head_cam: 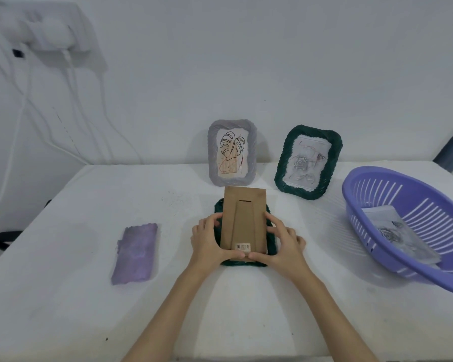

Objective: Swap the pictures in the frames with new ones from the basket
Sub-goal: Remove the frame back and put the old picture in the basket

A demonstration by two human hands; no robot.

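Lying face down at the middle of the white table [246, 309], a dark green frame [271, 246] serves as the landmark, its brown cardboard backing board [243, 220] on top, with a barcode sticker [243, 247] at the board's near edge. Well to the left of that frame, a purple picture [136, 253] lies flat on the table. The left hand [209, 241] curls around the left edge of the backing board, thumb pressed along its near edge; the right hand [281, 244] grips the right edge the same way, fingers bent over the side and thumb at the near corner. Beyond the face-down frame, a grey frame [212, 152] stands upright against the wall, holding a leaf line drawing [232, 155]. Beyond and to the right, a second dark green frame [285, 158] stands tilted back, holding a pale rose sketch [305, 163]. Far right of the landmark, a lilac slotted basket [377, 178] holds another rose picture [395, 233] lying inside it.
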